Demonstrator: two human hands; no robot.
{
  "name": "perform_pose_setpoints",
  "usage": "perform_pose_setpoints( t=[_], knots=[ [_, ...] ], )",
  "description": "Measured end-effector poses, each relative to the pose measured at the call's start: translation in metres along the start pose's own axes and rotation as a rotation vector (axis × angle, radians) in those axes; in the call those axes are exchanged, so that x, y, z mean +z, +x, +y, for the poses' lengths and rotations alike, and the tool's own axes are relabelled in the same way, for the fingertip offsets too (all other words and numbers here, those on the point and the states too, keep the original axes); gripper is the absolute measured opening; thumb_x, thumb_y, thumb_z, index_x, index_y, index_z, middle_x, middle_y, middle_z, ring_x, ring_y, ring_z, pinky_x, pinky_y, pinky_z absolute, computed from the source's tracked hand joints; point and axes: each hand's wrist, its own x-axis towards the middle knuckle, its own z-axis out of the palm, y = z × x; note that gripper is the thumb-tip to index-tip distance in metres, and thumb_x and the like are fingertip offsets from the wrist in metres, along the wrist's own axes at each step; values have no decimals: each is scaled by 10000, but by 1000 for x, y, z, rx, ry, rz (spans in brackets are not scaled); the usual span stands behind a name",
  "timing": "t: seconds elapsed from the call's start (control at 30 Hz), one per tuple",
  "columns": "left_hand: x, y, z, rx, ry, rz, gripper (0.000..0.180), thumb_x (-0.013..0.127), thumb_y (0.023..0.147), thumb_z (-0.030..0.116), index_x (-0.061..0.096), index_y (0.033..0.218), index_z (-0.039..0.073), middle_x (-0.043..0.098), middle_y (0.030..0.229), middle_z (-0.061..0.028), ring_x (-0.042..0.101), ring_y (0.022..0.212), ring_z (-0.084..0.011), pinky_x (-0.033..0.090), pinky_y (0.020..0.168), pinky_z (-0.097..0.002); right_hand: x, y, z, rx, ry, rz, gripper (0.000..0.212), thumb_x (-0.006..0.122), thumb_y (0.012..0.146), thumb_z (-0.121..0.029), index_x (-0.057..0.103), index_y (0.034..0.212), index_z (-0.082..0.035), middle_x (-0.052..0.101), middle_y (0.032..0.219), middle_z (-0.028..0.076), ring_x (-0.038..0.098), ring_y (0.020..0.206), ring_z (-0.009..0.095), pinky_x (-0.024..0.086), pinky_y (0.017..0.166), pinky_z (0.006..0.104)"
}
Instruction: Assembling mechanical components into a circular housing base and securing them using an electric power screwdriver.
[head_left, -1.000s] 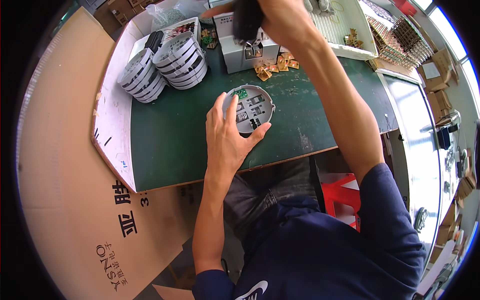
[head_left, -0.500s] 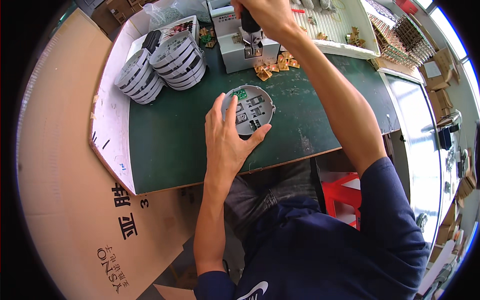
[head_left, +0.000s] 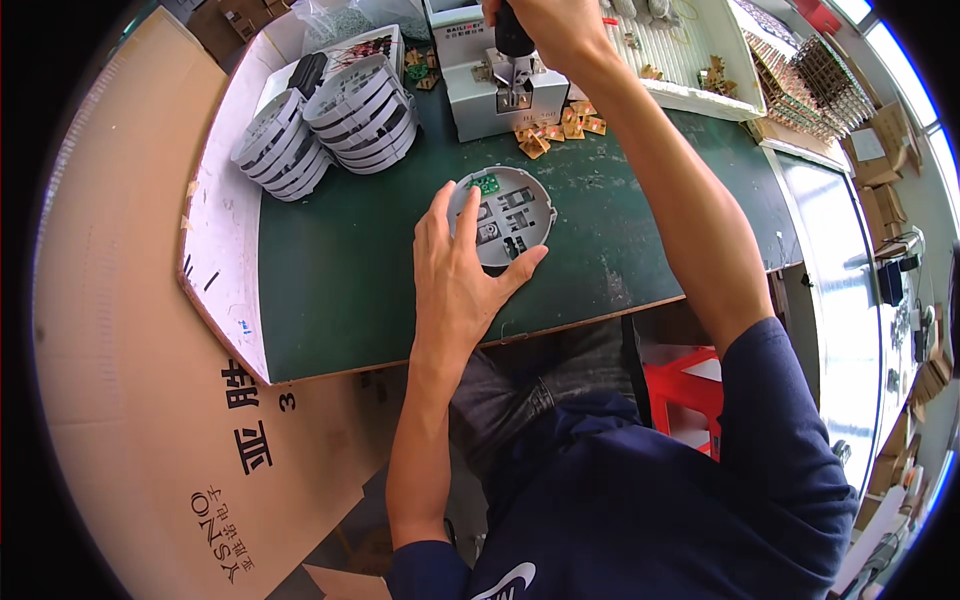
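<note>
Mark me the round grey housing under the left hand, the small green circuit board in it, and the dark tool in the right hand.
round grey housing (head_left: 512, 215): head view, on its ribbed inner floor.
green circuit board (head_left: 486, 184): head view, board's middle.
dark tool (head_left: 512, 38): head view, on its black barrel below the right hand (head_left: 545, 22).

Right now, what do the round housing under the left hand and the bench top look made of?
The round housing looks like grey moulded plastic, matte, with ribbed compartments and a small green circuit board inside. The bench top looks like a dark green rubbery mat, scuffed pale in spots, over a thin board whose edge shows; uncertain.
</note>
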Motion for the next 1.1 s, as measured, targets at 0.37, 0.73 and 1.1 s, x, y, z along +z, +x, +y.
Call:
perform_pose_setpoints(
  t=[0.37, 0.73, 1.1],
  knots=[
    [-1, -1, 0, 8, 37, 10, 892, 819, 811, 557, 549, 1403, -54, 457, 1492, -228, 500, 1299, -399, 450, 1085, -481, 22, -61, -16, 107, 206, -156, 207, 705, 953, -164, 551, 980, -29, 583, 675, 16, 551, 522, 85, 427, 464, 251],
    [-1, -1, -2, 7, 22, -6, 896, 821, 811, 548, 538, 1401, -64, 442, 1472, -250, 485, 1284, -424, 434, 1081, -508, 28, -69, -7, 208, 217, -191, 239, 717, 951, -177, 542, 1024, -31, 585, 691, 15, 543, 521, 87, 426, 467, 248],
    [1, -1, -1, 36, 35, 20, 864, 833, 807, 525, 541, 1386, -47, 453, 1460, -247, 495, 1268, -426, 446, 1066, -510, 26, -71, 3, 191, 184, -273, 309, 745, 935, -202, 561, 1119, -36, 582, 714, 3, 547, 547, 78, 432, 493, 248]
  ],
)
